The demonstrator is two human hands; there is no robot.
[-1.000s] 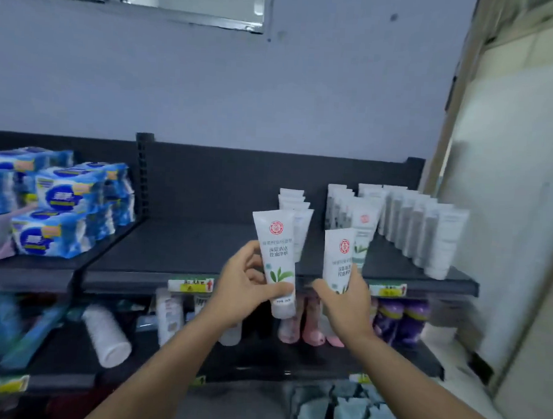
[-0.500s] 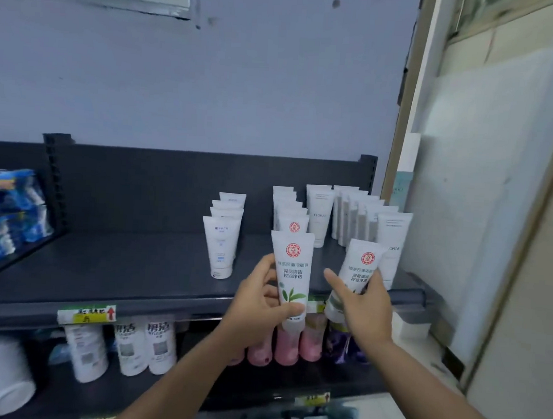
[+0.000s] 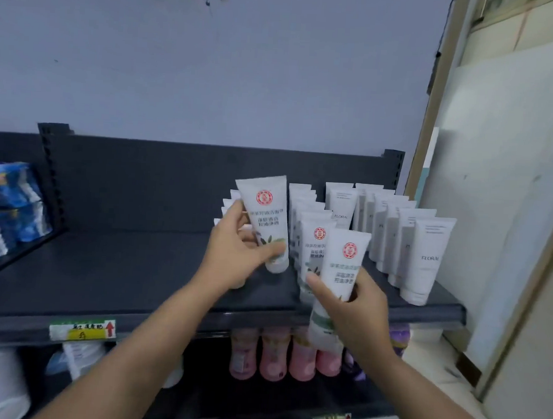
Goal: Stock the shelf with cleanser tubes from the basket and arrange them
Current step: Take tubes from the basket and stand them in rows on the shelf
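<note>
While both arms reach toward the dark top shelf (image 3: 121,275), each hand holds one cleanser tube. L hand (image 3: 237,258) has its fingers clamped on a white red-logo tube (image 3: 265,215): thumb across the lower front, other fingers wrapped behind. That tube is cap-down, crimped end up & tipped slightly left, over the shelf just in front of a row of white tubes (image 3: 229,203) mostly hidden behind the hand; can't tell if its cap touches the shelf. R hand (image 3: 356,306) grips a second red-logo tube (image 3: 342,267) round the middle, thumb on the left side, fingers curled round the right. It leans w/ its top to the right, and its cap end hangs below the shelf's front lip, in front of the pink bottles (image 3: 274,356) on the lower shelf (image 3: 242,399); that end is blurred. Just behind it a row of matching tubes (image 3: 316,243) stands upright, running back toward the rear panel. Right of them, several rows of plain white FLORAL tubes (image 3: 426,255) stand cap-down out to the shelf's right end. Blue-and-white packs (image 3: 9,205) are stacked on the next shelf at far left. Price label (image 3: 83,329), yellow-green w/ red arrow, sits on the front lip. Purple bottle (image 3: 400,336) is beside the pink ones; white cylindrical containers (image 3: 0,384) are at lower left
</note>
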